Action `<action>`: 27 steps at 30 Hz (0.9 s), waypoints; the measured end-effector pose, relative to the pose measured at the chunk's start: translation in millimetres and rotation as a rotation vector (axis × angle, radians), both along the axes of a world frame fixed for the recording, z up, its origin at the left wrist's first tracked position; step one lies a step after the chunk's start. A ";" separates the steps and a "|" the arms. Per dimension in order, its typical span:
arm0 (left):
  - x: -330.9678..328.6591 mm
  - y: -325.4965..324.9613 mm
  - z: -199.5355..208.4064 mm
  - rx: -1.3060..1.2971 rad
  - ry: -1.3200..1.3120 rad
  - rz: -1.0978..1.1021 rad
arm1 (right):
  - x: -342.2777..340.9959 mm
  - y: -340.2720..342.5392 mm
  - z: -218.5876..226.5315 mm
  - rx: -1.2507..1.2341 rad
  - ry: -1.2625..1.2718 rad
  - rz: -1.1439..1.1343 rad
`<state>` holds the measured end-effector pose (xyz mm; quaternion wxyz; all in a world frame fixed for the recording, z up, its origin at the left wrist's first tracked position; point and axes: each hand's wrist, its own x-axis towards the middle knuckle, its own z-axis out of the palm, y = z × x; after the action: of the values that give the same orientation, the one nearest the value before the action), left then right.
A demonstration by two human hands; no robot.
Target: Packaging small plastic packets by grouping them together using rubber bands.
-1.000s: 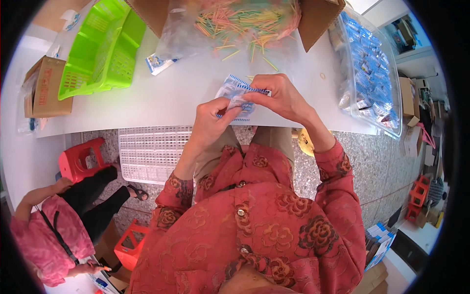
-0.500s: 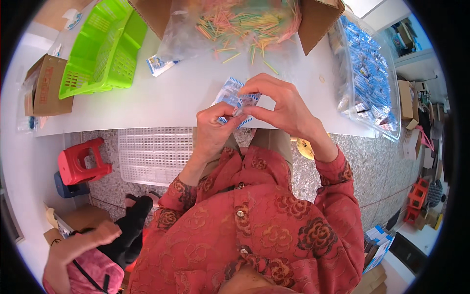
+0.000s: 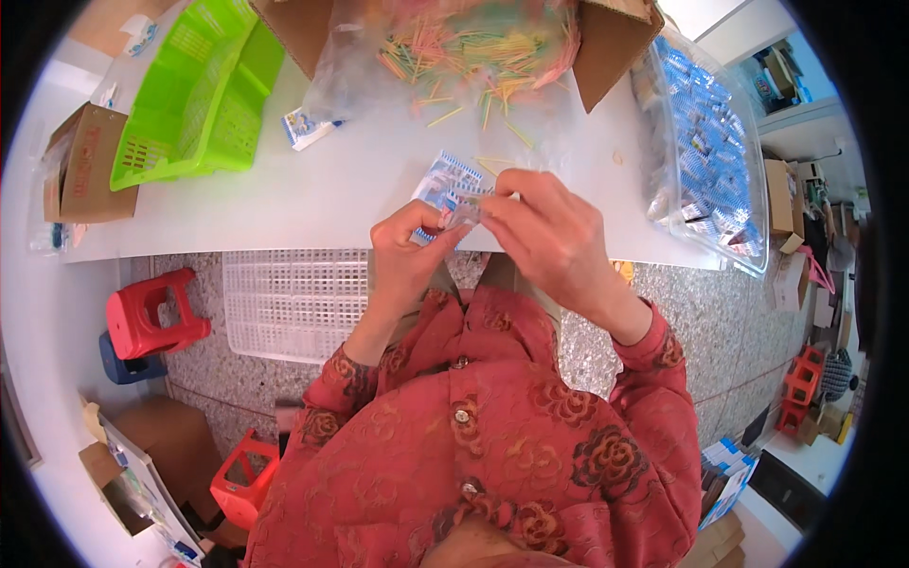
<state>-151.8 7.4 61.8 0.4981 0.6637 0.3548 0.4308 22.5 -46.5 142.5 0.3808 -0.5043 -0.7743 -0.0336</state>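
Observation:
Above the table's near edge, my left hand [image 3: 402, 256] pinches a small clear plastic packet [image 3: 464, 206] with blue-and-white printing. The closed fingertips of my right hand [image 3: 554, 241] meet the packet's right side. What lies inside it is too small to make out. Just behind my fingers is a flat blue-and-white packet [image 3: 445, 178], partly covered by the one I hold. A thin yellow stick [image 3: 487, 167] rests on the table by my right fingertips. Farther back, many thin pink, yellow and green sticks [image 3: 464, 52] spill from a clear bag in a cardboard box [image 3: 617, 47].
A green plastic basket [image 3: 185, 104] stands at the back left, near a small packet [image 3: 308, 127]. At the right, a clear bin [image 3: 674, 180] is full of blue-and-white packets. Under the table edge lies a white crate [image 3: 294, 308]; red stools [image 3: 156, 312] stand left.
My right hand has shifted a little right and nearer, its thumb and fingers drawn together at the packet. At the lower left, another person has left view, uncovering a red stool.

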 end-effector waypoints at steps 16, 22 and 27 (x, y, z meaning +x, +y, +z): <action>0.9 2.1 -20.3 0.037 -0.151 -0.028 | -5.1 15.8 -6.6 -0.207 0.436 0.256; -10.4 11.7 -39.7 -0.210 -0.195 0.070 | 71.7 98.4 -61.9 -0.260 0.506 -0.247; -14.3 13.8 -40.7 -0.242 -0.203 0.063 | 110.6 153.0 -96.3 -0.186 0.073 -0.242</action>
<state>-166.1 21.2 21.1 0.5940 0.5403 0.3726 0.4651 133.1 106.5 46.2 0.3536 -0.6279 -0.6932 0.0108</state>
